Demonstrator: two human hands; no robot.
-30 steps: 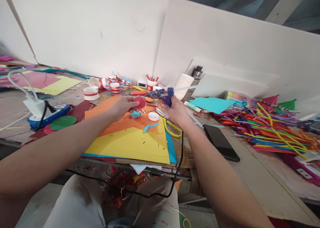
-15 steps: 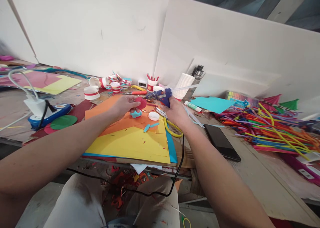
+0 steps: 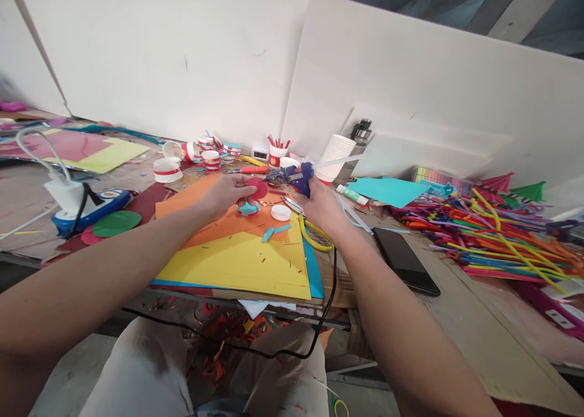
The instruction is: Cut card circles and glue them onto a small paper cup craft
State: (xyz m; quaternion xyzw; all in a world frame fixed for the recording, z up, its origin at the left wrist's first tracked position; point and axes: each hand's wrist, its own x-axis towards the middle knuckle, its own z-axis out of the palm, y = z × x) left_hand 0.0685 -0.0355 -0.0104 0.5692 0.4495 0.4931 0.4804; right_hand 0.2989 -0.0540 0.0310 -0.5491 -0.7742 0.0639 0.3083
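Pinched in the fingers of my left hand is a red paper circle, held above the orange paper. My right hand is wrapped round the handle of a blue hot glue gun, with a long clear glue stick poking out of its back. The nozzle points left, right by the red circle; I cannot tell if it touches. Just below the circle sits a small blue-and-white piece. Beside it are a white paper cup and blue paper leaf shapes.
Orange and yellow sheets lie before me, with yellow-handled scissors at their right. A phone, many pipe cleaners and stacked paper cups are to the right. A blue power strip stands left. The black cord hangs over my lap.
Hardly anything differs. Both hands keep their places, the glue gun's nozzle staying at the red paper circle.
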